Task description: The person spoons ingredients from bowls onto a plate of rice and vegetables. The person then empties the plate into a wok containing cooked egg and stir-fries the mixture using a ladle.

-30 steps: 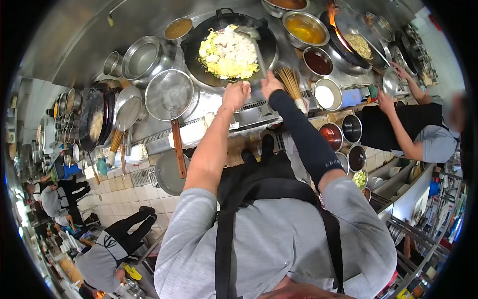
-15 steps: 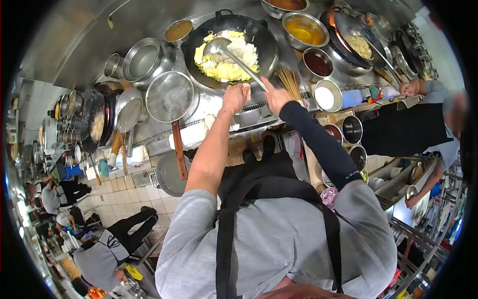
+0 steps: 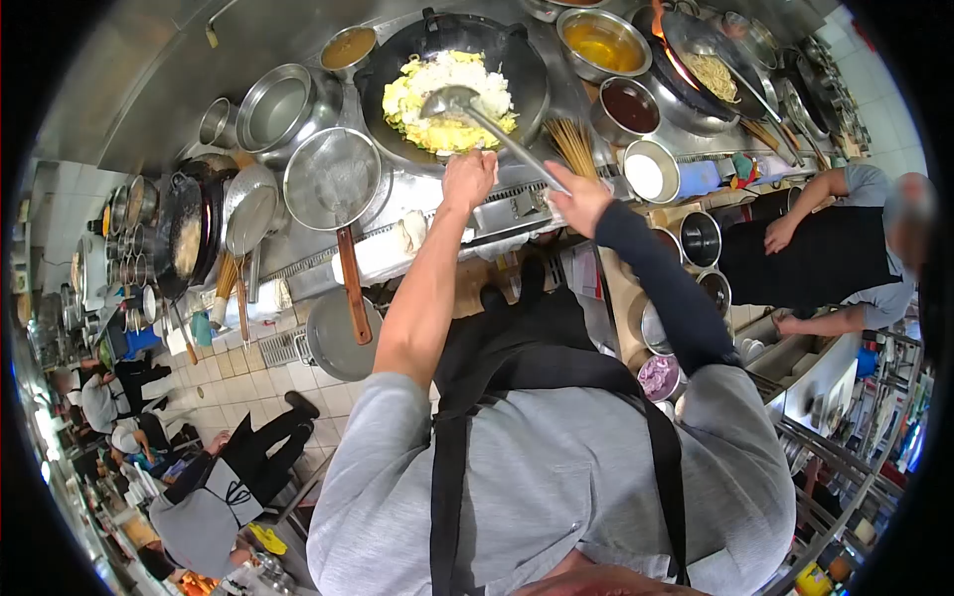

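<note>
A large black wok [image 3: 383, 124] holds white rice with yellow egg and bits of green [image 3: 447, 74]. My left hand [image 3: 469, 179] is closed at the wok's near edge, and its grip hides whatever handle is there. In my right hand [image 3: 581, 199] is the long metal handle of a ladle [image 3: 452, 101]. The ladle's bowl rests on the rice near the wok's middle. A bamboo brush [image 3: 570, 144] lies just right of the wok.
To the left sit a wire strainer [image 3: 333, 179] with a wooden handle and a steel pot [image 3: 273, 109]. Bowls of yellow oil [image 3: 601, 42], dark sauce [image 3: 628, 107] and white powder [image 3: 649, 177] stand on the right. A co-worker [image 3: 805, 248] stands beside a flaming wok of noodles [image 3: 711, 77].
My right hand has moved right and toward me, and the ladle's bowl has come nearer across the rice. My left hand stays at the wok's edge. The co-worker's hand has drawn back from the wok.
</note>
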The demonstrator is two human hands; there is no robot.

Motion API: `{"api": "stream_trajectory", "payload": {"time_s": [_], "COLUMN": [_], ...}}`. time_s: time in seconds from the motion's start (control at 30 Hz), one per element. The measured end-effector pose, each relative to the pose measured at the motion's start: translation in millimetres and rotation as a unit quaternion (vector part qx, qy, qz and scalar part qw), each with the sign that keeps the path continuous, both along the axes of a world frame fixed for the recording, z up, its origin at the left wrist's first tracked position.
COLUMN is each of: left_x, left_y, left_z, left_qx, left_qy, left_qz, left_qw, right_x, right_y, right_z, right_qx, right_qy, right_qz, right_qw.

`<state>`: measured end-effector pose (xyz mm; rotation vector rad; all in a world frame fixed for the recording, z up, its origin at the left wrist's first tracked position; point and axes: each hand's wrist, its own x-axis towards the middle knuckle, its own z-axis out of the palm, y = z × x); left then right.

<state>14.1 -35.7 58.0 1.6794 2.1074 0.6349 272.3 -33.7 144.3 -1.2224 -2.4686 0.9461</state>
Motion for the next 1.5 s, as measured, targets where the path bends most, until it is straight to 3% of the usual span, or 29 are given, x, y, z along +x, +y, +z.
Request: {"api": "stream_trajectory", "payload": {"time_s": [0.07, 0.1, 0.13, 0.17, 0.23, 0.27, 0.3, 0.33, 0.37, 0.43, 0.5, 0.57, 0.6, 0.63, 0.7, 0.8, 0.9, 0.97, 1.03, 1.1, 1.13, 1.17, 1.23, 1.27, 1.33, 1.37, 1.43, 1.47, 1.5], "left_x": [3.9, 5.7, 2.4, 1.6, -2.9, 3.8, 14.4, 23.3, 28.6, 38.1, 35.1, 16.2, 0.0, -13.3, -32.5, -41.9, -34.2, -29.2, -30.8, -28.3, -27.8, -27.1, -25.4, -25.7, -27.3, -26.8, -29.5, -29.9, -28.9], "left_y": [-31.0, -44.3, -52.2, -51.0, -43.0, -41.6, -51.8, -63.8, -77.1, -108.3, -127.5, -105.7, -88.4, -70.8, -34.2, 1.2, 14.7, 15.8, 18.2, 14.5, 15.7, 14.6, 14.0, 9.8, 15.1, 13.3, 20.1, 24.7, 17.1], "left_z": [64.6, 94.7, 115.4, 106.6, 71.3, 28.0, 24.0, -5.2, -37.5, -47.0, -22.1, 15.3, 35.6, 49.8, 25.3, -15.7, -27.2, -25.5, -26.9, -22.1, -13.0, -1.8, -20.3, -18.7, -17.6, -25.9, -29.2, -28.8, -31.6], "left_qx": [0.023, 0.034, 0.077, 0.051, 0.005, 0.048, 0.014, 0.029, 0.044, 0.001, -0.021, 0.102, 0.152, 0.113, 0.097, 0.051, 0.006, 0.01, -0.01, -0.015, -0.001, 0.012, 0.009, 0.004, 0.008, 0.007, 0.014, 0.019, 0.014], "left_qy": [-0.013, -0.02, -0.021, -0.038, -0.07, 0.007, 0.049, 0.041, 0.034, 0.037, 0.014, 0.051, 0.09, 0.046, 0.003, 0.012, 0.021, 0.021, 0.015, 0.0, -0.004, -0.006, 0.007, 0.001, -0.006, -0.006, -0.006, -0.005, -0.003], "left_qz": [-0.007, -0.011, -0.016, -0.022, -0.031, -0.053, -0.091, -0.093, -0.094, -0.101, -0.134, -0.163, -0.16, -0.16, -0.125, -0.132, -0.116, -0.1, -0.102, -0.088, -0.096, -0.102, -0.071, -0.081, -0.083, -0.079, -0.076, -0.076, -0.082], "left_qw": [1.0, 0.999, 0.997, 0.998, 0.997, 0.997, 0.995, 0.994, 0.994, 0.994, 0.991, 0.98, 0.971, 0.98, 0.987, 0.99, 0.993, 0.995, 0.995, 0.996, 0.995, 0.995, 0.997, 0.997, 0.996, 0.997, 0.997, 0.997, 0.997], "right_x": [25.7, 39.9, 41.8, 43.4, 41.9, 39.6, 31.9, 21.7, 21.5, 9.8, 6.7, 26.7, 29.3, 22.7, 9.8, -28.7, -97.3, -93.7, -81.3, -56.3, -45.1, -33.3, -24.8, -21.6, -26.4, -19.4, 15.7, 29.9, 24.6], "right_y": [-23.9, -27.3, -29.1, -31.3, -17.8, -8.1, 1.4, 2.6, 13.6, 0.0, -28.1, -37.0, -46.1, -46.7, -48.5, -9.0, 8.8, 42.5, 46.8, 12.3, -2.1, -3.1, 28.5, 49.1, 26.7, 15.7, -2.6, 5.5, 16.3], "right_z": [77.1, 99.9, 136.0, 157.5, 116.8, 87.7, 59.0, 40.7, -14.4, -44.3, -12.7, -26.6, -0.8, 30.0, 91.6, 6.0, -43.4, -88.1, -85.0, -33.0, -33.6, -57.7, -98.5, -122.5, 6.0, 22.1, -7.2, -22.9, -43.3], "right_qx": [-0.044, -0.039, -0.224, -0.402, -0.404, -0.404, -0.402, -0.321, -0.146, 0.116, 0.085, 0.145, -0.039, -0.129, -0.294, -0.019, 0.005, 0.042, 0.043, 0.016, 0.019, 0.038, 0.036, 0.047, -0.087, -0.096, 0.116, 0.068, 0.06], "right_qy": [0.072, 0.051, 0.023, -0.008, 0.004, 0.012, 0.007, 0.001, 0.033, 0.021, -0.041, 0.163, 0.144, 0.129, 0.087, 0.162, -0.061, -0.022, -0.016, -0.045, -0.039, -0.008, -0.123, -0.014, -0.048, -0.078, 0.012, -0.047, -0.021], "right_qz": [0.034, 0.052, -0.023, -0.095, -0.081, -0.075, -0.087, -0.1, -0.06, -0.048, -0.077, -0.006, -0.059, -0.084, -0.151, -0.121, -0.189, -0.138, -0.109, -0.109, -0.112, -0.095, -0.065, -0.051, -0.092, -0.098, -0.05, -0.03, -0.031], "right_qw": [0.996, 0.997, 0.974, 0.911, 0.911, 0.912, 0.912, 0.942, 0.987, 0.992, 0.993, 0.976, 0.987, 0.98, 0.94, 0.979, 0.98, 0.989, 0.993, 0.993, 0.993, 0.995, 0.99, 0.997, 0.991, 0.987, 0.992, 0.996, 0.998]}}
